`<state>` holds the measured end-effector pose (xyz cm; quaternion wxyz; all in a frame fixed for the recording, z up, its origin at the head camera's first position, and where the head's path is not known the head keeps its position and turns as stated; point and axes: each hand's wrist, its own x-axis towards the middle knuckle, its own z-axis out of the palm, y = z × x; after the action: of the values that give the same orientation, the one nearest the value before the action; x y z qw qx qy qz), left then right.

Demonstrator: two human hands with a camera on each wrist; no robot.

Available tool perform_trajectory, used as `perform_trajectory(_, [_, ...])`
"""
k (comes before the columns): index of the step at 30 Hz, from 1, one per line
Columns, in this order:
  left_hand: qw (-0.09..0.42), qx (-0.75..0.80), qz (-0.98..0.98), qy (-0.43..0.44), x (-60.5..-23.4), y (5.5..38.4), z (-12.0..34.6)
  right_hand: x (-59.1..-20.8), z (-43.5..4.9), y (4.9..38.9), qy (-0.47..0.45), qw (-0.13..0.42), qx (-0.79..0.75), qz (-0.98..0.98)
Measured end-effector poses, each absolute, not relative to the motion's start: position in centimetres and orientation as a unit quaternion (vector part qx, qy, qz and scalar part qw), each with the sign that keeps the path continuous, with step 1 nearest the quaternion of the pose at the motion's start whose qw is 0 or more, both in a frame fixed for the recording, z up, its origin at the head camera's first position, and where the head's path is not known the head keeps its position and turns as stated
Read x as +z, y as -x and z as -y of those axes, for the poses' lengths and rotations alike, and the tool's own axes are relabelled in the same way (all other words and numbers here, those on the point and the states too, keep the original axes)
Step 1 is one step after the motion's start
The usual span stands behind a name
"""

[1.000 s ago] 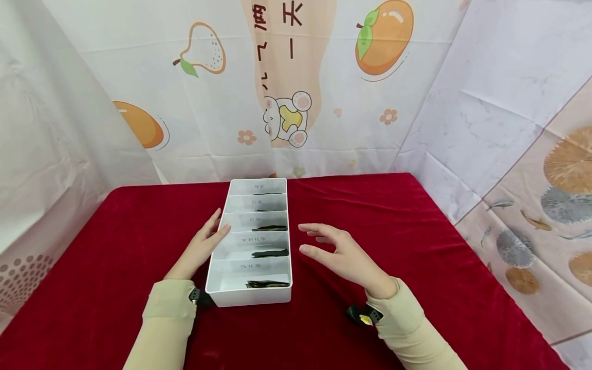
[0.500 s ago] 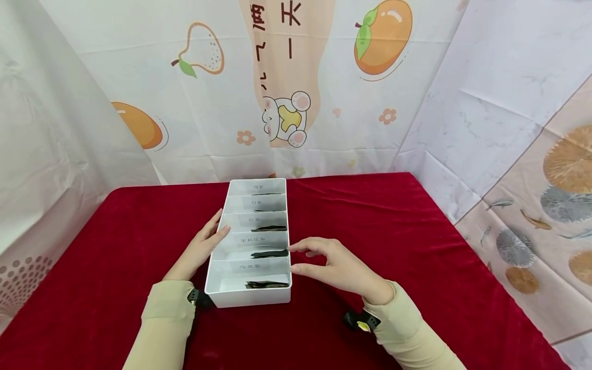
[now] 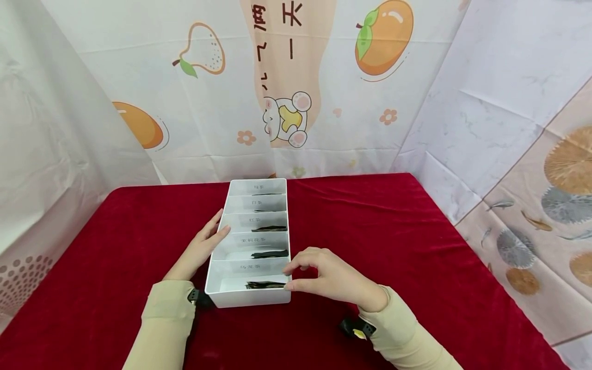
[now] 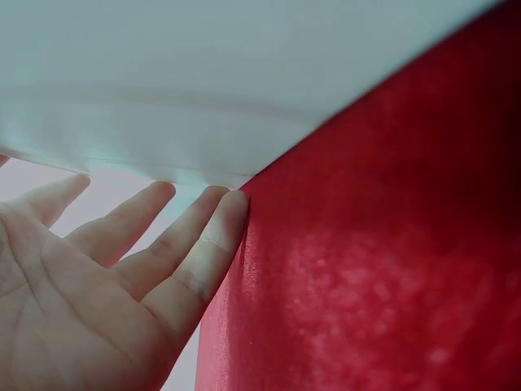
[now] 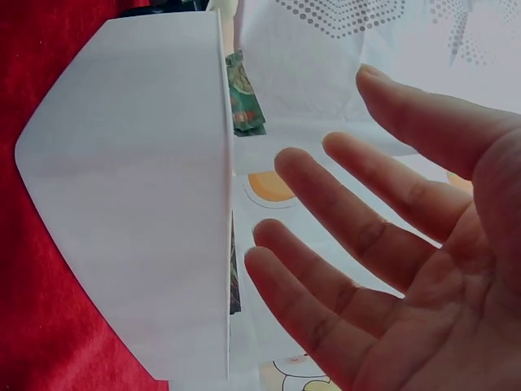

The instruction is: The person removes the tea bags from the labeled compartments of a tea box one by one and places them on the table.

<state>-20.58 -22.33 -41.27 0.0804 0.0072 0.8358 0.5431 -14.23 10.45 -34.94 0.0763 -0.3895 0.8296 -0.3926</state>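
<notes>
A long white divided box (image 3: 248,297) stands on the table, its compartments in a row, each labelled in Chinese characters. Dark tea packets (image 3: 263,284) lie at the right of the nearest compartment; another bundle of tea packets (image 3: 270,254) sits in the one behind. My left hand (image 3: 199,252) rests against the box's left side, and in the left wrist view its straight fingertips meet the wall. My right hand (image 3: 330,275) reaches over the right rim at the nearest compartment, thumb and fingers apart around the packets' end. The right wrist view shows a green packet (image 5: 244,96) above the rim.
Red velvet cloth (image 3: 379,231) covers the table. A white printed curtain (image 3: 199,118) hangs behind it, with more sheeting at both sides. Further thin packets (image 3: 270,228) lie in the farther compartments.
My right hand has moved left and toward me, from beside the box to above the right rim of the nearest compartment. The left hand and the box have stayed put.
</notes>
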Motion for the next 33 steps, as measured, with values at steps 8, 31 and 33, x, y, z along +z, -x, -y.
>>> perform_trajectory(8, [0.079, 0.544, -0.835, -0.010, -41.2, 20.5, 22.3, -35.3, -9.9, 13.9, 0.405, 0.082, -0.364, -0.835])
perform_trajectory(31, [0.075, 0.545, -0.835, -0.012, -41.3, 20.7, 22.4, -36.4, -8.9, 13.8, 0.442, 0.003, -0.289, -0.849])
perform_trajectory(33, [0.076, 0.540, -0.838, -0.008, -41.5, 20.6, 22.5, -36.6, -8.8, 13.7, 0.437, 0.000, -0.287, -0.853])
